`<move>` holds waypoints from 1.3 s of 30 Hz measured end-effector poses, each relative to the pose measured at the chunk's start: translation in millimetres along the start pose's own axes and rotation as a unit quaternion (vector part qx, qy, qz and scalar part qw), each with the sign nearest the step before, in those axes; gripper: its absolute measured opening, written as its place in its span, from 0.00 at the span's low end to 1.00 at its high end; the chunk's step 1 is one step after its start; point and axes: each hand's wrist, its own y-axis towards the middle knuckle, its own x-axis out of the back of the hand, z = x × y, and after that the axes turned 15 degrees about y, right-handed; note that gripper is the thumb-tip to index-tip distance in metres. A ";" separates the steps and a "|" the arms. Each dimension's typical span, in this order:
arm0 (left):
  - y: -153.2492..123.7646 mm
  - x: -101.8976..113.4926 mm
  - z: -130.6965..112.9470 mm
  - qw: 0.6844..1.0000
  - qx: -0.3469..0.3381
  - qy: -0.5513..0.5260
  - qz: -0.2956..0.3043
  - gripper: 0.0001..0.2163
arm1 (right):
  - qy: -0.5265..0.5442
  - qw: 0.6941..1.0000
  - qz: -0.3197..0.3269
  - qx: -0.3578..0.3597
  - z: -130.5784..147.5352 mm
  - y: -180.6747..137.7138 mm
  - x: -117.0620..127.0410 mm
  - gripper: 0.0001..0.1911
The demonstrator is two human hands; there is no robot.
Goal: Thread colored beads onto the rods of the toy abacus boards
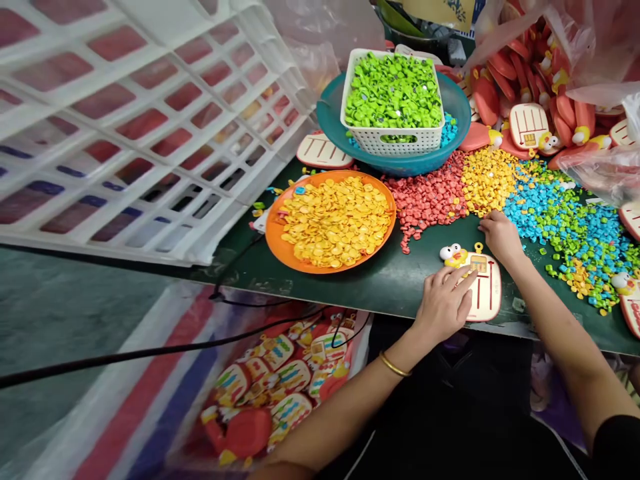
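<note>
A cream toy board [493, 287] with red slots and a goggle-eyed yellow bird head lies near the table's front edge. My left hand [444, 300] rests on its left part, fingers stretched out, one fingertip by the small window panel. Just beyond the board, my right hand [501, 239] has its fingers drawn together at the near edge of the small yellow pieces [487, 180]. Whatever is between those fingertips is too small to make out. Small red pieces [430, 193] lie left of the yellow ones, and mixed blue and green pieces [560, 213] spread to the right.
An orange plate [274, 230] holds yellow discs. Behind it, a white basket [367, 140] of green pieces sits in a blue basin [327, 113]. A white crate [200, 250] stands at left. Below, a bag holds filled boards [290, 410]; a black cable [150, 351] crosses.
</note>
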 end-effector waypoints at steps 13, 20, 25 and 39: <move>-0.7 -1.4 0.5 0.998 0.008 -0.061 -0.031 0.12 | 0.064 0.995 -0.057 0.058 17.2 -128.7 2.1 0.14; 0.4 -3.8 1.3 0.997 0.049 -0.051 0.008 0.13 | 0.021 0.994 -0.067 0.083 12.2 -27.8 0.7 0.11; 2.2 0.6 1.3 0.999 -0.004 -0.024 0.034 0.20 | -0.019 0.998 -0.046 0.038 -12.8 41.8 2.5 0.13; 1.9 2.0 -1.0 0.999 0.027 -0.039 0.016 0.15 | 0.141 0.985 -0.095 -0.010 24.9 -93.8 16.0 0.10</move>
